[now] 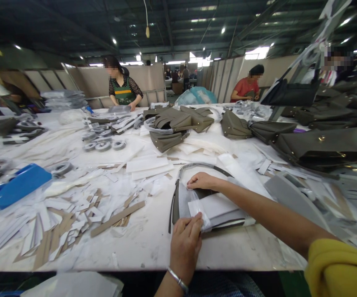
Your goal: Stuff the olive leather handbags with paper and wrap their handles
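An olive-grey flat bag with a thin strap [178, 206] lies on the white table [153, 243] in front of me. A clear plastic sleeve with white paper [215, 208] lies over it. My left hand [186, 239] presses down on the near corner of the plastic, fingers closed together against it. My right hand [201, 181] rests on the far edge of the sleeve, fingers bent and pinching the plastic. A silver bangle sits on my left wrist and a yellow sleeve covers my right upper arm.
White paper and brown card scraps [73, 218] litter the left of the table. A blue tray [14, 185] lies far left. Tape rolls [102, 142] and olive bags [178, 123] sit further back, more bags [320, 144] at right. Two people [121, 86] [248, 86] work at the far side.
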Demonstrator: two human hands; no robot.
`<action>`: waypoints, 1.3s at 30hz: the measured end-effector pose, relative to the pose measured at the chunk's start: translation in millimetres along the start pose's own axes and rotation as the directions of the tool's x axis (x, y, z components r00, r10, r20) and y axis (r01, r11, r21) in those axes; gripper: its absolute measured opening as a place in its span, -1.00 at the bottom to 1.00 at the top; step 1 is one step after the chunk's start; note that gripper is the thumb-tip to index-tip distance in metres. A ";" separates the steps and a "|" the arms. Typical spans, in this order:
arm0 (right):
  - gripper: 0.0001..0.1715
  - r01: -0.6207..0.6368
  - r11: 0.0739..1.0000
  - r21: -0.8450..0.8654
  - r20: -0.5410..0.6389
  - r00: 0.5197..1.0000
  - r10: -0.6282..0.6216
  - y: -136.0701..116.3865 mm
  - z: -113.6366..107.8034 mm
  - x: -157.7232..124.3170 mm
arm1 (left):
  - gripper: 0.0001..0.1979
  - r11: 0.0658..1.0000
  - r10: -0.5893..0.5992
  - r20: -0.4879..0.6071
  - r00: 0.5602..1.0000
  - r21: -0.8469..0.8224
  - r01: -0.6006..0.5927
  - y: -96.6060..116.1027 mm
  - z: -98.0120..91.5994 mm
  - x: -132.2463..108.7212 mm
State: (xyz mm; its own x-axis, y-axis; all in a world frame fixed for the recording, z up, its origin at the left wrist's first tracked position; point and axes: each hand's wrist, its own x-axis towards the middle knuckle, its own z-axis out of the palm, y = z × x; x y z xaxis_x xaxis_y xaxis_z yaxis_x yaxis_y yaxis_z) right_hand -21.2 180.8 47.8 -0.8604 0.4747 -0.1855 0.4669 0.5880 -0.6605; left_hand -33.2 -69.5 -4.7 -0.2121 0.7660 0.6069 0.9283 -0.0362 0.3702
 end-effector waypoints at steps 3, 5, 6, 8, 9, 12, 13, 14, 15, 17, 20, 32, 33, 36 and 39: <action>-0.64 -0.010 1.000 0.023 0.029 1.000 0.009 0.4 0.0 -0.9 | -0.47 1.000 -0.001 0.007 1.000 0.006 0.001 -0.7 0.6 -0.5; -0.64 -0.008 1.000 0.031 0.033 0.999 0.007 -0.4 -0.2 -2.1 | -0.47 1.000 -0.003 0.014 1.000 0.011 0.003 -0.6 0.5 -0.6; -0.64 -0.002 1.000 0.031 0.034 0.999 0.001 -1.2 -0.4 -2.7 | -0.48 1.000 -0.003 0.015 1.000 0.013 0.003 -0.3 0.3 -0.6; -0.66 0.021 0.999 0.030 0.044 0.999 -0.022 -2.9 -0.8 -3.3 | -0.49 1.000 -0.005 0.016 1.000 0.011 0.004 0.4 -0.1 -0.6; -0.68 0.035 0.999 0.030 0.054 0.998 -0.036 -3.6 -0.8 -3.3 | -0.49 1.000 -0.006 0.015 1.000 0.008 0.006 0.7 -0.2 -0.5; -0.72 0.055 0.998 0.043 0.073 0.996 -0.058 -3.8 0.3 -1.8 | -0.51 1.000 -0.011 0.016 1.000 -0.005 0.011 1.3 -0.6 -0.3; -0.72 0.052 0.997 0.051 0.069 0.996 -0.055 -3.2 1.0 -1.1 | -0.51 1.000 -0.012 0.016 1.000 -0.007 0.013 1.4 -0.7 -0.1; -0.71 0.047 0.997 0.061 0.064 0.997 -0.051 -2.4 1.9 -0.3 | -0.50 1.000 -0.012 0.015 1.000 -0.006 0.012 1.3 -0.8 0.2; -0.70 0.041 0.997 0.071 0.058 0.997 -0.046 -1.4 2.8 0.3 | -0.49 1.000 -0.010 0.013 1.000 -0.005 0.010 1.2 -0.9 0.5; -0.70 0.036 0.995 0.090 0.045 0.998 -0.040 0.1 4.2 1.0 | -0.48 1.000 -0.005 0.007 1.000 0.001 0.005 0.9 -1.2 0.9; -0.73 0.062 0.992 0.112 0.018 0.998 -0.064 0.6 4.2 -0.6 | -0.47 1.000 0.000 0.006 1.000 0.003 0.000 1.0 -1.7 0.8; -0.87 0.272 0.962 0.032 -0.224 0.940 -0.258 -15.1 -6.1 -22.9 | -0.48 1.000 0.007 0.010 1.000 0.018 -0.007 1.4 -0.1 -0.6; -0.87 0.275 0.961 0.019 -0.236 0.936 -0.263 -16.3 -7.6 -24.1 | -0.49 1.000 0.007 0.008 1.000 0.017 -0.007 1.5 -0.5 -0.5; -0.89 0.259 0.965 -0.031 -0.240 0.936 -0.259 -16.7 -7.9 -24.0 | -0.50 1.000 0.008 0.004 1.000 0.020 -0.008 1.9 -1.1 -0.2; -0.89 0.211 0.974 -0.086 -0.215 0.950 -0.225 -12.6 -0.6 -18.2 | -0.52 0.999 0.014 -0.010 1.000 0.032 -0.013 1.6 0.0 -0.3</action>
State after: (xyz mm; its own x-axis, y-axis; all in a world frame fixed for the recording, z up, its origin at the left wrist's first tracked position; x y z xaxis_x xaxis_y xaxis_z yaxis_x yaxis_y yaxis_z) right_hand -11.2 165.1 59.9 -0.8786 0.4598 0.1292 0.2906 0.7293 -0.6194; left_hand -31.7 -69.8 -4.2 -0.2026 0.7589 0.6188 0.9402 -0.0261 0.3398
